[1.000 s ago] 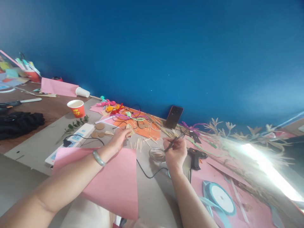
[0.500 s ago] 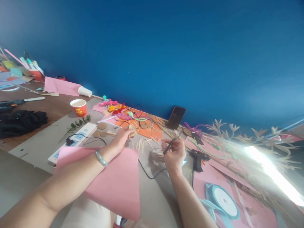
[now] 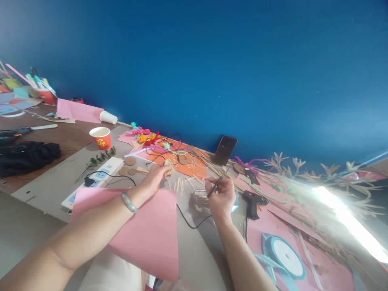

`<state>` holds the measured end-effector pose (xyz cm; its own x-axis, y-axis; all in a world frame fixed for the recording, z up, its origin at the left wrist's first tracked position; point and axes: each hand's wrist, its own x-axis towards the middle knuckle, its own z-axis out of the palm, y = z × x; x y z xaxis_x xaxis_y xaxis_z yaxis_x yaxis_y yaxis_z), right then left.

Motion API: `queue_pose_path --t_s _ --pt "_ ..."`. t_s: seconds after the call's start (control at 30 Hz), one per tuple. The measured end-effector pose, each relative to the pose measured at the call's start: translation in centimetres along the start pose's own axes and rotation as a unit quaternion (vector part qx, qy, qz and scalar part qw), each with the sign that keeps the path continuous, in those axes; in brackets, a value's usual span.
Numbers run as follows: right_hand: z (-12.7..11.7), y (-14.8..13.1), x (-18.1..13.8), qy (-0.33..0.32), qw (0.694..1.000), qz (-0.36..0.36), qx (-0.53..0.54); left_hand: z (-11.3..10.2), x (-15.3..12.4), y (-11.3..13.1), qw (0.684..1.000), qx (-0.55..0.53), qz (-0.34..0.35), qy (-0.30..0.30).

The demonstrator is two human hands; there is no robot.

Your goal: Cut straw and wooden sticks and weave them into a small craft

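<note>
My left hand (image 3: 154, 178), with a pale green bangle on the wrist, is closed on a small bundle of straw sticks (image 3: 168, 165) just above a pink paper sheet (image 3: 145, 230). My right hand (image 3: 221, 196) pinches a thin dark tool, probably tweezers (image 3: 218, 182), with its tip pointing down to a small clear dish (image 3: 200, 197) that holds straw-coloured strands. Loose sticks (image 3: 180, 184) lie on the grey board between the two hands.
A black glue gun (image 3: 253, 201) and its cord lie right of my right hand. A white power strip (image 3: 97, 178), red paper cup (image 3: 101, 138), dark phone (image 3: 224, 150), blue ribbon spool (image 3: 286, 257), orange paper, pipe cleaners and dried stems crowd the table.
My right hand with the thin tool has shifted slightly left, toward the clear dish. The left hand stays on the stick bundle; the view has drifted a little.
</note>
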<state>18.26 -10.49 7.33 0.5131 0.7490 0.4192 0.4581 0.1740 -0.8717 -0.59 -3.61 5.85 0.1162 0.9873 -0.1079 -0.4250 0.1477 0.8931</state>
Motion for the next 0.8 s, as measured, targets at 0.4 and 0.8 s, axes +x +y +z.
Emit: queue_pose_path --t_s 0.4,0.8 --pt "0.1 1.0 0.1 -0.046 0.999 0.012 -0.027 -0.3 0.4 -0.4 1.000 0.008 0.009 0.009" --pt "0.8 3.1 0.0 -0.232 0.932 -0.019 -0.277 0.1 0.1 0.0 0.998 0.067 0.010 -0.017"
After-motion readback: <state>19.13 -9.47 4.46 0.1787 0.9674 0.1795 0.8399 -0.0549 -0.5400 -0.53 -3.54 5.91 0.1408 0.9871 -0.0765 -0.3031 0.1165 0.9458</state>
